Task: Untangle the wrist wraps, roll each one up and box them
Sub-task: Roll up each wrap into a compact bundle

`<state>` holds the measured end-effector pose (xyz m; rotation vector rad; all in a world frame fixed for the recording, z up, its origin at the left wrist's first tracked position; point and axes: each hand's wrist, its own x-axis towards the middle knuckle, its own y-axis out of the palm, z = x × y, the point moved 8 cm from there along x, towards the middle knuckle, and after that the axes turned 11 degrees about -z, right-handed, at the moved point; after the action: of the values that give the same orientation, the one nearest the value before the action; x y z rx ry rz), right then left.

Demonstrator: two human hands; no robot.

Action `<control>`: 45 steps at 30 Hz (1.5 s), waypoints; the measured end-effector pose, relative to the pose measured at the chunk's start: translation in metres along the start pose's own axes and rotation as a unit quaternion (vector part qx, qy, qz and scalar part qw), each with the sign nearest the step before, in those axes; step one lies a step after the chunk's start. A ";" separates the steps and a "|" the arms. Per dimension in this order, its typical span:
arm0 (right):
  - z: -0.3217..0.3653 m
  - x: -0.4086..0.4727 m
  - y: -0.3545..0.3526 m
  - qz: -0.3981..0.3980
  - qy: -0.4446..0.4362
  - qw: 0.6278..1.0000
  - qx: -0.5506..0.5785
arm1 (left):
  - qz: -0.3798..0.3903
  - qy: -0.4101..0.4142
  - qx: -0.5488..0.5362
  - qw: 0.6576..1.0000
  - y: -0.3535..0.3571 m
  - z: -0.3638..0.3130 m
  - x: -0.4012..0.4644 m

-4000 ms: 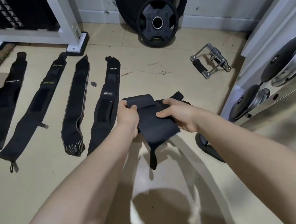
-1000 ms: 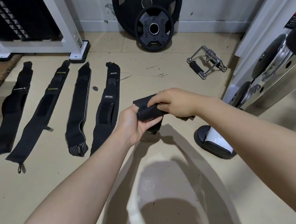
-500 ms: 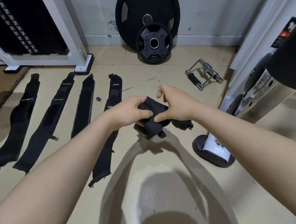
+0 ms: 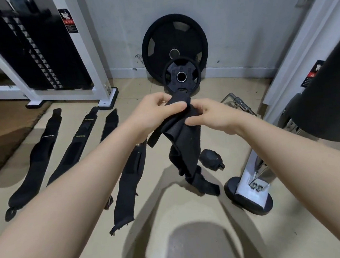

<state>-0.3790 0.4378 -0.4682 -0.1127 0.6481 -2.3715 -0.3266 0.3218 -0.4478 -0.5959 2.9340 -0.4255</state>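
Wrist wrap (image 4: 184, 140) hangs unrolled to the floor (image 4: 177, 243), its top end pinched by left hand (image 4: 155, 113) and right hand (image 4: 211, 116), each grip closed on fabric.

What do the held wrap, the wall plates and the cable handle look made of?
Held wrap: black woven, probably elastic fabric, matte; it drapes and folds limply from both hands.
Large plate and small plate: likely rubber-coated, dull black, with shiny metal centre rings.
Cable handle: metal, probably chromed; bright reflective bars.
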 end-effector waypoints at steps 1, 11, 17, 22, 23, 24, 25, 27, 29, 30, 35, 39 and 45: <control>0.000 -0.001 0.002 -0.010 0.005 1.000 -0.004 | 0.011 -0.002 0.003 1.000 0.003 -0.002 -0.001; 0.001 -0.003 0.008 -0.028 0.007 0.997 0.069 | 0.067 0.064 0.141 0.986 0.007 -0.028 0.001; -0.003 0.005 0.000 -0.097 0.076 0.992 0.014 | 0.135 0.109 0.277 0.945 0.020 -0.031 -0.001; -0.007 0.003 0.004 -0.052 0.094 0.994 -0.003 | 0.195 0.085 0.243 0.947 0.025 -0.018 -0.002; -0.007 0.000 0.006 -0.041 0.095 0.995 0.011 | 0.192 0.103 0.263 0.940 0.025 -0.019 0.000; -0.008 0.001 0.008 -0.033 0.093 0.994 0.037 | 0.186 0.119 0.285 0.933 0.025 -0.022 0.003; -0.007 0.000 0.009 -0.028 0.090 0.993 0.067 | 0.178 0.131 0.303 0.927 0.025 -0.024 0.006; -0.009 0.001 0.010 -0.023 0.090 0.987 0.129 | 0.159 0.153 0.344 0.913 0.024 -0.029 0.010; -0.008 0.001 0.009 -0.009 0.101 0.971 0.215 | 0.132 0.184 0.393 0.891 0.024 -0.033 0.015; -0.007 0.000 0.008 0.004 0.102 0.963 0.248 | 0.124 0.200 0.409 0.882 0.024 -0.036 0.015; 0.002 0.002 -0.001 -0.023 0.086 0.977 0.193 | 0.076 0.280 0.434 0.853 0.025 -0.050 0.017; 0.015 0.008 -0.017 -0.101 0.050 0.985 0.133 | -0.018 0.283 0.350 0.893 0.010 -0.056 0.020; 0.024 0.012 -0.029 -0.132 0.034 0.967 0.214 | -0.042 0.038 -0.142 0.988 -0.005 -0.021 0.019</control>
<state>-0.3990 0.4392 -0.4341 0.0788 0.1429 -2.7258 -0.3459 0.3152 -0.4272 -0.7529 3.0751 -0.0350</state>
